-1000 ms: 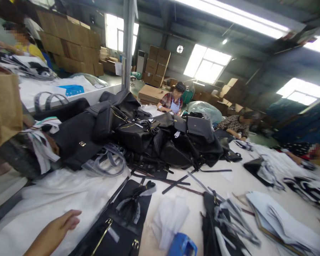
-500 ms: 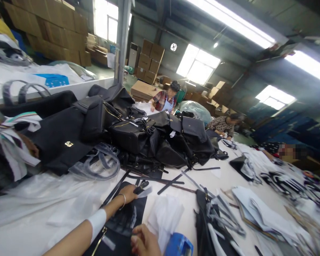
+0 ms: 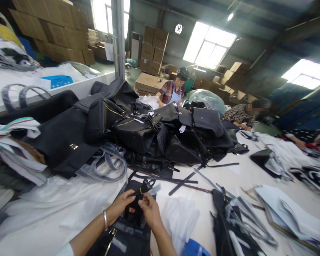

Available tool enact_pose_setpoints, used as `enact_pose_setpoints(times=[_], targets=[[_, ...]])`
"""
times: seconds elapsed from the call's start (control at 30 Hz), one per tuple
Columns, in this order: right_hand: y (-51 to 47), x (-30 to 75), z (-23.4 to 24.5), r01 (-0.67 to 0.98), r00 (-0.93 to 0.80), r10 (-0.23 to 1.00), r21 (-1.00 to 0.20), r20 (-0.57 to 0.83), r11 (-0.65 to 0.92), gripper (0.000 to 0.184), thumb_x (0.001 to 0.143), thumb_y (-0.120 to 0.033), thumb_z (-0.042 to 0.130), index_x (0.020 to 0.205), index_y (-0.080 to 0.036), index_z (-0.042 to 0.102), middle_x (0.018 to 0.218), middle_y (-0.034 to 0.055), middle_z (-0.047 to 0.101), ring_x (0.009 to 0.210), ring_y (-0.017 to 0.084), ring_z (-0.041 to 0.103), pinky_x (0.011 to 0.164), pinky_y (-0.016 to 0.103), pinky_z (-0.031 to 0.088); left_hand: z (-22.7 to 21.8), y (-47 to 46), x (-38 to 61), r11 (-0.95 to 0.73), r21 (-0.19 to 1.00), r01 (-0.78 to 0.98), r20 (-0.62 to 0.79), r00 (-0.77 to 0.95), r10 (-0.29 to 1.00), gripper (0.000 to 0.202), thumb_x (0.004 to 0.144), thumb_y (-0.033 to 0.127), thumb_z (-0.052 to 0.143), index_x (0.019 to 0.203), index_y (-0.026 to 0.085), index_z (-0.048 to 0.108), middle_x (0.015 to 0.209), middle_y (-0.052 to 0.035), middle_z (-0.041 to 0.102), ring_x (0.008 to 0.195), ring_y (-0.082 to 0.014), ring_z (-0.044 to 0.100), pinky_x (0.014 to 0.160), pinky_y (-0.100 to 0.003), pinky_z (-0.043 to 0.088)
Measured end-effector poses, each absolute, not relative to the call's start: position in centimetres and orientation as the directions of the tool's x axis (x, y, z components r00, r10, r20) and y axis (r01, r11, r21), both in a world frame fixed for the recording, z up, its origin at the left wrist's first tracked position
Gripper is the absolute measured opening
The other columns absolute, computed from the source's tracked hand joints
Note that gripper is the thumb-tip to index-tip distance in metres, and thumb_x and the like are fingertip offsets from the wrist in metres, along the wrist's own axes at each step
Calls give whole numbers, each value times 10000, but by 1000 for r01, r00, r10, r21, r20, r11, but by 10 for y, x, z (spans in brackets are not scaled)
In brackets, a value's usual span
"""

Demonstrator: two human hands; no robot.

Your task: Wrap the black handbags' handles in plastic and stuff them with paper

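Observation:
My left hand [image 3: 121, 205], with a bracelet on its wrist, grips a folded black strap [image 3: 147, 185] from the left. A thin yellow band [image 3: 142, 191] runs round this strap. Close by on the right, my right hand [image 3: 150, 210] pinches at the strap just below the band; its fingertips partly hide what they hold. Both hands are over a black bag [image 3: 133, 239] that lies flat on the table, with a gold zip [image 3: 110, 239] near its lower left. A clear plastic strip [image 3: 155, 190] sticks out beside the strap.
Black bags [image 3: 138, 135] form a heap across the table ahead. White tissue [image 3: 180, 220] and a blue object [image 3: 194, 248] lie to my right, near another black bag [image 3: 225, 220]. White sheeting [image 3: 69, 206] covers the left side. Co-workers sit beyond, one in a plaid shirt [image 3: 167, 89].
My right hand has moved up and forward from the bag's lower edge to the strap, joining my left hand. The strap end now stands raised between them. The camera view has shifted slightly.

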State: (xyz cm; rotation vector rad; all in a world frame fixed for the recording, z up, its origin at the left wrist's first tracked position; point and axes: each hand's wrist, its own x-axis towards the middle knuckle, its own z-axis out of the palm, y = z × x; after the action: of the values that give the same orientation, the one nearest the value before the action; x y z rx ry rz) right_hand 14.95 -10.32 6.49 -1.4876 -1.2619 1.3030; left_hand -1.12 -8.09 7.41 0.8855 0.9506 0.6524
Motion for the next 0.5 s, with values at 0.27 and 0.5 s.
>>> enact_pose_setpoints(times=[0.27,0.5], targets=[[-87,168,60,220,16,978,-953,-208,-206,116,838,-321,511,857,-207,512,760,-17,612,717,157,576,676,260,432,55,-71,-4,508,861,42,-488,354,798,517,828,506,547,1223,183,466,1005,-80,644,732,-192,663,581,-272,474],[-84,185,70,285,-98,980,-949,-171,-137,177,879,-384,480,889,-215,532,714,-34,597,642,143,576,638,244,430,47,-67,30,326,945,-33,-286,398,872,398,767,414,654,1062,161,566,889,-54,692,802,-206,643,764,-321,503]])
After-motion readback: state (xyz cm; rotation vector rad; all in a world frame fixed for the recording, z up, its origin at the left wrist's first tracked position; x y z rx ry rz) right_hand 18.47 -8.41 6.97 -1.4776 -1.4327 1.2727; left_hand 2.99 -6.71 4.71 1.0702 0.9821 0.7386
